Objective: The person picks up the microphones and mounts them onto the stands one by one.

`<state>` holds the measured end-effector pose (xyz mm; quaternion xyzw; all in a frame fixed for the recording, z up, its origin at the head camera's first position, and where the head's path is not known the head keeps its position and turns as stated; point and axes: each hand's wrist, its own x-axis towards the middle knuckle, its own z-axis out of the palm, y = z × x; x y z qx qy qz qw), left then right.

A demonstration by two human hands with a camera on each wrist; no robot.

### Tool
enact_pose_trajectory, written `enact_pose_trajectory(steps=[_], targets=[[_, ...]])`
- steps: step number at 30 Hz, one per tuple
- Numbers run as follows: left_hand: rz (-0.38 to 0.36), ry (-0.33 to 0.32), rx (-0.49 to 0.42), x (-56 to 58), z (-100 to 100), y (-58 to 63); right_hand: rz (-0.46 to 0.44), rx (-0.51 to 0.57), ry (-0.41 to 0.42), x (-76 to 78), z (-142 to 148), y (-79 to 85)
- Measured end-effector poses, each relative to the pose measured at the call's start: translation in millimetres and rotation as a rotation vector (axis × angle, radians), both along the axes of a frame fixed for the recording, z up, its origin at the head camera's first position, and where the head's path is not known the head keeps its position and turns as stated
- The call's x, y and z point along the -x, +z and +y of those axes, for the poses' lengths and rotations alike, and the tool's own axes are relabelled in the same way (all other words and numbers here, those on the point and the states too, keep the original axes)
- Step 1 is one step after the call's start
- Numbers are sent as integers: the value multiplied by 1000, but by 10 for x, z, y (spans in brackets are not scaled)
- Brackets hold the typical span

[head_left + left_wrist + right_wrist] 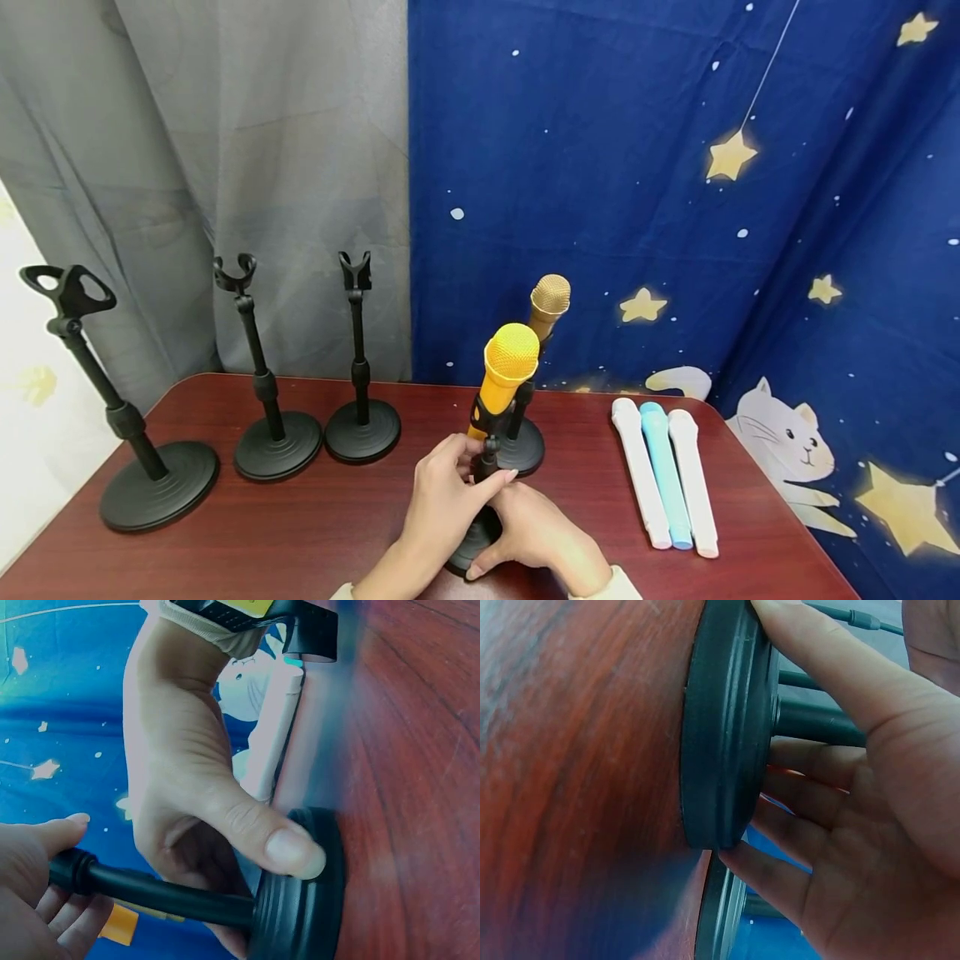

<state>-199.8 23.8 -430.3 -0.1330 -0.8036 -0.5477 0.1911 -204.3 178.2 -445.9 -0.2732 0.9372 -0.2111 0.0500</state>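
At lower centre, the left hand curled its fingers round the pole of a black, round-based stand; the right hand gripped its base with half-spread fingers, apparently for steadiness. Above, a yellow mesh-headed microphone leaned in the clip.

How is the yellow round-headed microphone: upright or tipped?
Upright: the yellow microphone leans slightly, its mesh head above the curved black clip.
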Motion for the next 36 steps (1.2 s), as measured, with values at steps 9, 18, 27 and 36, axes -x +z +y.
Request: enact_pose_trajectory(steps=[9,18,27,36], targets=[[-36,-29,5,35,-56,50,4,-18,8,11,-9,6],[-44,-159,34,128,-147,50,-31,-45,3,25,-3,20],[-170,-351,-20,277,-239,26,-34,-80,-16,16,-17,38],[-101,-460,-3,318,-268,-11,-38,-89,4,22,-9,18]])
